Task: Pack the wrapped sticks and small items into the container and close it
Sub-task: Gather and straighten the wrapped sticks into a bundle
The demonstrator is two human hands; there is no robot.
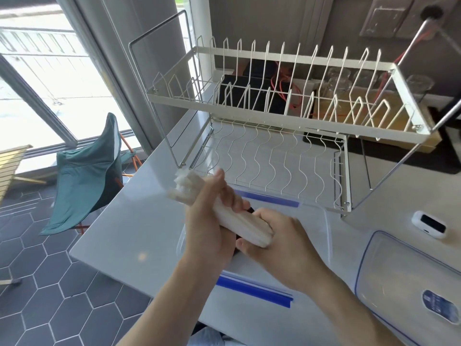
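Above the open container (321,228) on the counter (139,221) | your left hand (212,213) and right hand (277,243) both grip the bundle of wrapped sticks (239,221) | lid (409,268) lies beside.

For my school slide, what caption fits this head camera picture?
Both hands hold wrapped sticks over an open clear container.

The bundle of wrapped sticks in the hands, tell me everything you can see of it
The bundle of wrapped sticks is white, several long sticks in pale wrappers gathered side by side. It lies tilted above the clear container, crinkled wrapper ends pointing up-left. The left hand grips its middle; the right hand cups its lower end.
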